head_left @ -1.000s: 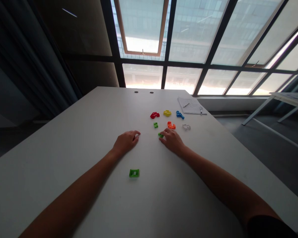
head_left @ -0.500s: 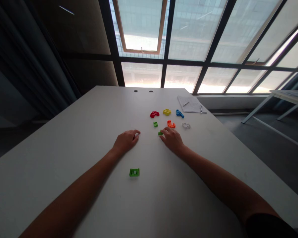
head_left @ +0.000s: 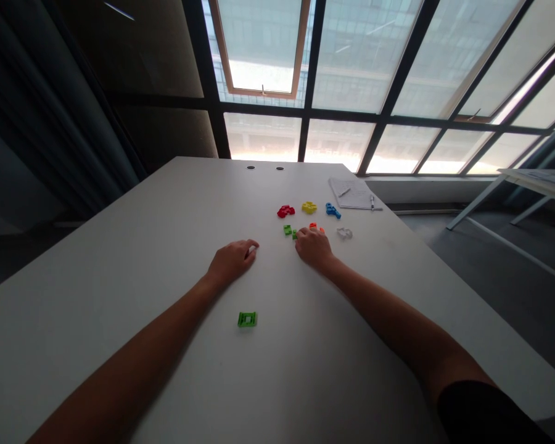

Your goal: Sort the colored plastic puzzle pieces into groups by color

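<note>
My right hand (head_left: 313,246) rests on the white table (head_left: 120,259), its fingertips on a small lime-green plastic piece (head_left: 295,234). That hand hides most of an orange piece (head_left: 315,227). Another small green piece (head_left: 287,230) lies just left of my fingers. My left hand (head_left: 232,261) lies curled on the tabletop, with nothing visible in its fingers. Nearest to it, toward me, is a green square frame piece (head_left: 246,319). Farther off lie a red piece (head_left: 285,211), a yellow piece (head_left: 309,207), a blue piece (head_left: 332,210) and a clear piece (head_left: 345,233).
A sheet of paper (head_left: 351,193) with a pen (head_left: 372,203) lies at the table's far right corner. Two small holes (head_left: 265,167) mark the far edge. Beyond stand large windows (head_left: 337,139), and a white side table (head_left: 536,177) stands to the right.
My right hand has slid forward, carrying the small green piece with it, and now covers most of the orange piece. My left hand has barely moved.
</note>
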